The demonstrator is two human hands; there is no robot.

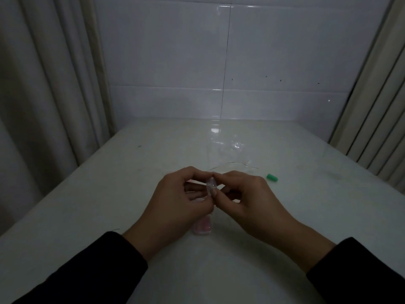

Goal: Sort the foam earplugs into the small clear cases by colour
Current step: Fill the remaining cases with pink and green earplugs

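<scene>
Both hands, left hand and right hand, pinch one small clear case, fingers clamped on it; green earplug lies apart; no writing legible.

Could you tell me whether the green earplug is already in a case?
Out: the green earplug lies loose on the table.

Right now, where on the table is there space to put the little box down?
Bare tabletop lies left of the left hand, and more near the front edge between the sleeves. It is crowded in the middle: both hands pinch a clear case, a case with pink earplugs lies beneath, and a green earplug sits beyond the right hand.
</scene>
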